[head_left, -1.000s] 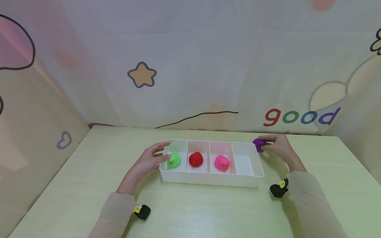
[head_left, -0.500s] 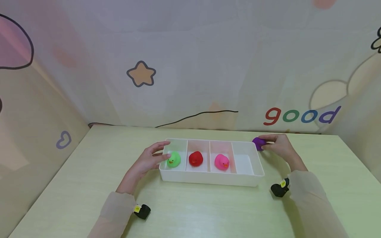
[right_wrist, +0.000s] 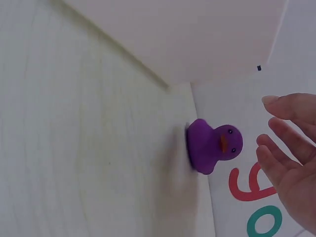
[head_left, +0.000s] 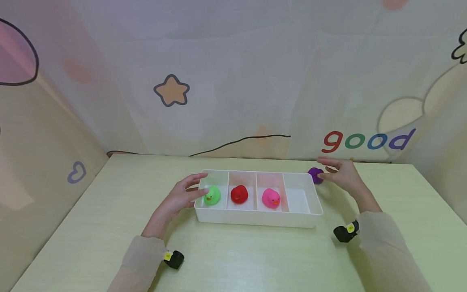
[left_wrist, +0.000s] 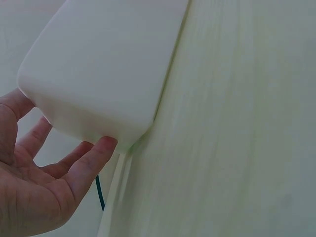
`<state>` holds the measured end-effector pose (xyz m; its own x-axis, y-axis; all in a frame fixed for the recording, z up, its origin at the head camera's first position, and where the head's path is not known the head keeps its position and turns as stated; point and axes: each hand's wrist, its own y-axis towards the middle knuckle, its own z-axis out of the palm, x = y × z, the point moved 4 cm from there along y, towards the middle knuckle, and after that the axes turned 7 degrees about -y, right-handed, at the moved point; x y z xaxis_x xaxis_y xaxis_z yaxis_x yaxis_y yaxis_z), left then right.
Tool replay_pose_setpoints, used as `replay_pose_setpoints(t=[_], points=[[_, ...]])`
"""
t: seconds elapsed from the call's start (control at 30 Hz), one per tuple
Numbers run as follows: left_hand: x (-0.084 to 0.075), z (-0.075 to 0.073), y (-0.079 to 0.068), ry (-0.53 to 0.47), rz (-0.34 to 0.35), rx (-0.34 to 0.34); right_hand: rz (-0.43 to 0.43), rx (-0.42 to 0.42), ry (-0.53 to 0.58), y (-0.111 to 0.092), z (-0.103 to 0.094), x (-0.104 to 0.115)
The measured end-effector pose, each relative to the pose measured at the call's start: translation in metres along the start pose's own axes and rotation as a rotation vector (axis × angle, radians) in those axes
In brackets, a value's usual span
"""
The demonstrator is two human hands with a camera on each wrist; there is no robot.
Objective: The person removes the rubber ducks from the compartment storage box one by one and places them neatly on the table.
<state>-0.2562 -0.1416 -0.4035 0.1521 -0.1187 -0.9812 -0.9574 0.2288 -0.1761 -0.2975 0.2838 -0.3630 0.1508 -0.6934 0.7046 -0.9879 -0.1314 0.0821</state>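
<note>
Right hand (head_left: 344, 176) has let go — it's loose now. Small purple toy duck (right_wrist: 205, 145) sits by the long white plastic tray (head_left: 255, 217); left hand (head_left: 181, 196) grips the tray's end. Only right wrist view shows the duck's orange beak (right_wrist: 223, 143).

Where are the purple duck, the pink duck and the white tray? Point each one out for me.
Purple duck (right_wrist: 205, 146): right wrist view, on its body.
Pink duck (head_left: 270, 197): head view, on its upper surface.
White tray (head_left: 255, 217): head view, on its near long wall.
</note>
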Motion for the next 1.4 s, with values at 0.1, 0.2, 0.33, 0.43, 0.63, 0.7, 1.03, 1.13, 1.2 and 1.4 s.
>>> replay_pose_setpoints(t=[0.1,0.2,0.33,0.43,0.63,0.7,1.03,1.13,1.2,1.4], points=[[-0.001,0.000,-0.001,-0.008,0.000,0.005,-0.021,0.007,0.021,-0.004,0.000,0.009],[-0.001,0.000,-0.002,-0.013,-0.001,0.009,-0.041,0.018,0.036,-0.010,0.001,0.019],[-0.002,0.001,-0.002,-0.016,0.002,0.010,-0.072,0.020,0.069,-0.016,0.004,0.033],[-0.002,0.001,-0.002,-0.018,0.005,0.011,-0.084,0.025,0.094,-0.021,0.007,0.042],[-0.001,0.000,-0.001,-0.016,0.003,0.007,-0.091,0.053,0.127,-0.030,0.012,0.059],[-0.001,0.000,-0.001,-0.019,0.002,0.010,-0.100,0.058,0.112,-0.033,0.015,0.063],[0.000,0.001,-0.001,-0.029,0.008,0.017,-0.198,0.103,0.126,-0.040,0.035,0.081],[0.000,0.000,-0.001,-0.028,0.011,0.016,-0.222,0.117,0.131,-0.041,0.041,0.085],[0.000,0.000,-0.001,-0.025,0.011,0.012,-0.241,0.125,0.135,-0.041,0.045,0.087],[0.001,0.000,0.001,-0.031,0.006,0.011,-0.321,0.143,0.117,-0.041,0.054,0.095]])
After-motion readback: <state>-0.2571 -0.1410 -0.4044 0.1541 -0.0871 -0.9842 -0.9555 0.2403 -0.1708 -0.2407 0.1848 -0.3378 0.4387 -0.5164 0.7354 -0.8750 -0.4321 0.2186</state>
